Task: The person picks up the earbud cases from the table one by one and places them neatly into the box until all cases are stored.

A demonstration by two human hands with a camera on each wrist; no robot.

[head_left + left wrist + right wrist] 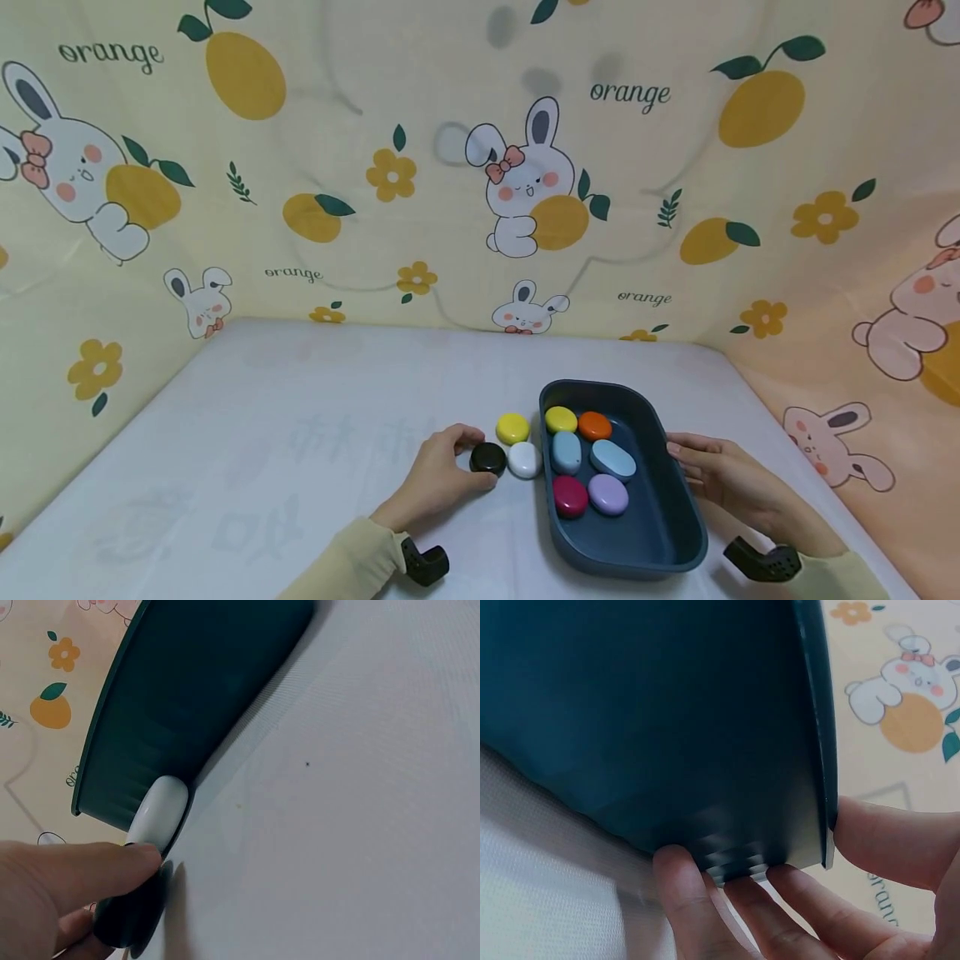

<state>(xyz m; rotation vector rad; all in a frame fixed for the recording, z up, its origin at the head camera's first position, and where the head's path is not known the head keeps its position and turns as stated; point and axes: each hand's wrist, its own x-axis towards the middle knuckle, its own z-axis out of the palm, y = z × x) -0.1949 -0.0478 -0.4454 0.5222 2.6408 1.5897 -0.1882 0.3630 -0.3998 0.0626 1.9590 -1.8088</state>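
Observation:
My left hand [438, 475] pinches a smooth, black round piece [488, 460] between thumb and fingers, just left of a white round piece [524, 460]. In the left wrist view that white piece [160, 814] leans against the outer wall of the dark blue tray [628, 554]. A yellow round piece [513, 428] lies behind it, outside the tray. Against the tray's right side rests my right hand [738, 483]. The right wrist view has its thumb at the rim and its fingertips [676, 866] touching the outer wall [727, 750].
Inside the tray, along its left part, lie a yellow piece [561, 420], an orange piece [595, 426], two light blue oval pieces [612, 460], a dark red piece [570, 497] and a lilac piece [608, 495]. A white cloth covers the table [300, 433]; patterned curtains surround it.

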